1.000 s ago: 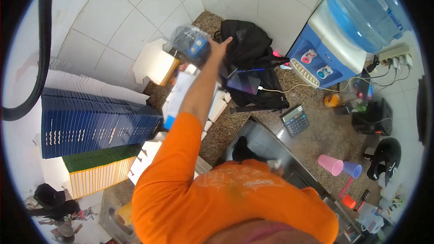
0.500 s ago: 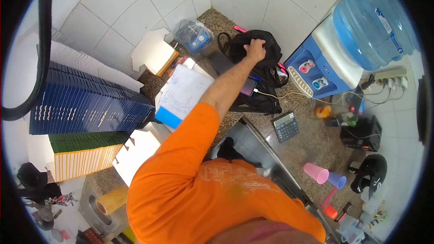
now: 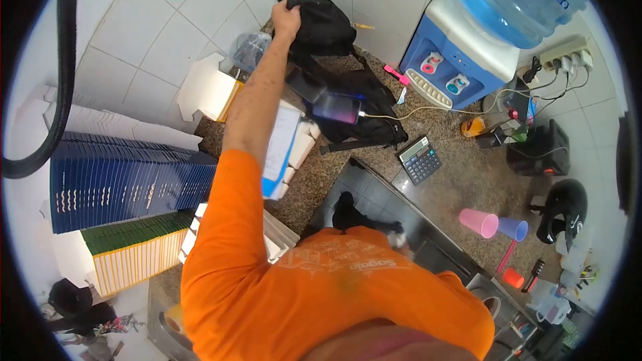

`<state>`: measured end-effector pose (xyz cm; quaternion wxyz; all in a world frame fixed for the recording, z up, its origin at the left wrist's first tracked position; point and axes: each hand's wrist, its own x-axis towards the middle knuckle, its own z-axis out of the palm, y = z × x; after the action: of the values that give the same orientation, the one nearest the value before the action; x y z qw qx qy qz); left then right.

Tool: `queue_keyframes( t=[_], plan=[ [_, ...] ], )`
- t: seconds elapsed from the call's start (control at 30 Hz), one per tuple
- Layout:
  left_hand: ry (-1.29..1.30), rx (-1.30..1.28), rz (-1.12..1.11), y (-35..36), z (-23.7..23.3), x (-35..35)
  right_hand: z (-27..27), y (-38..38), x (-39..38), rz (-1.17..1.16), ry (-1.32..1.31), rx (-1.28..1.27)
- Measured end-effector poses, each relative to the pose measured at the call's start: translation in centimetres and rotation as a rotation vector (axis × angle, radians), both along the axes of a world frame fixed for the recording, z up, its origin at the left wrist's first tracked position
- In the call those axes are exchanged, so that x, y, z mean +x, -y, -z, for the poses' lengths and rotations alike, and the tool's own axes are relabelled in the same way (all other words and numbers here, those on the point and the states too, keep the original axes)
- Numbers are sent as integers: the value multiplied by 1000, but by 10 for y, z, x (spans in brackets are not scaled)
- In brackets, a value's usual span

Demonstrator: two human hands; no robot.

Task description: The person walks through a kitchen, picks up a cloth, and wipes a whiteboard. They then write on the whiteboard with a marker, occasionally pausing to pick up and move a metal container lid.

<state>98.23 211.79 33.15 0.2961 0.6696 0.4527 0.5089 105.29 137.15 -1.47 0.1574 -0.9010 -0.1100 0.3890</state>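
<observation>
Right hand is out of sight, state unknown. On the surface [image 3: 468,180] a plugged-in phone [image 3: 338,108] rests on the black bag [image 3: 328,27], whose top the left hand [image 3: 286,19] clenches up by the wall; lifting further could tip the phone off

I see one black backpack [image 3: 324,27]: soft fabric, slack, looks partly empty. Its top end is pulled up off the granite counter [image 3: 468,184] and bunched in my left hand [image 3: 286,19], fingers clamped round the upper edge. The body hangs stretched & tilted from that grip. The bottom half rests on the counter in the corner by the tiled wall [image 3: 167,20]. A black strap trails flat twd the counter's front edge.
</observation>
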Motion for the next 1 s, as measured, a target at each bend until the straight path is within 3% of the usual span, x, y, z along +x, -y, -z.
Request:
queue_keyframes(
  t=[0.03, 0.13, 0.17, 0.2, 0.23, 0.27, 0.3, 0.4, 0.43, 0.5, 0.57, 0.6, 0.63, 0.7, 0.87, 0.93, 0.97, 1.0],
  plan=[
    [-146, -4, -40, 12, -13, 2, 0, 2, -3, 3, 5, -2],
    [-322, 19, -75, 11, 6, 7, 3, 15, -8, 4, 33, 0],
    [-252, 45, -159, -2, 37, 13, 4, 17, -11, -1, 58, -1],
    [-304, 145, -190, 11, 32, 20, 3, 23, -12, -5, 97, -4],
    [-192, -41, 58, 23, 25, 18, 6, 23, -18, -11, 145, -19],
    [-231, 8, 122, 17, 37, 18, 5, 13, -23, -9, 184, -49],
    [-259, 127, 104, -9, 78, 14, -58, -18, -18, 127, -93, 60],
    [-137, -227, 222, -5, 110, 2, -16, -2, -24, 130, 43, 43],
    [-139, -226, 243, 3, 110, 2, -15, 2, -24, 106, 60, 46],
    [-729, -302, -73, 19, 110, -2, -8, 12, -28, 85, 104, 22],
    [-837, -546, -1, 1, 119, -26, -9, 16, -33, 64, 101, 2],
    [-855, -439, 22, 11, 107, -37, -14, 16, -33, 91, 100, 0],
    [-785, -310, -54, 45, 85, -44, -16, 15, -35, 76, 90, -23],
    [-621, -119, 98, 81, 69, -74, -25, 7, -30, 73, 7, -45],
    [-441, 45, 224, 205, 61, -175, -23, -19, -28, -57, 74, -35],
    [-289, -182, 229, 279, 43, -218, -22, -35, -22, -188, 8, -8],
    [-308, -173, 222, 308, 49, -247, -36, -47, -24, -210, -11, -26],
    [-49, -340, 295, 337, 68, -282, -43, -57, -29, -235, -29, -45]
  ],
)
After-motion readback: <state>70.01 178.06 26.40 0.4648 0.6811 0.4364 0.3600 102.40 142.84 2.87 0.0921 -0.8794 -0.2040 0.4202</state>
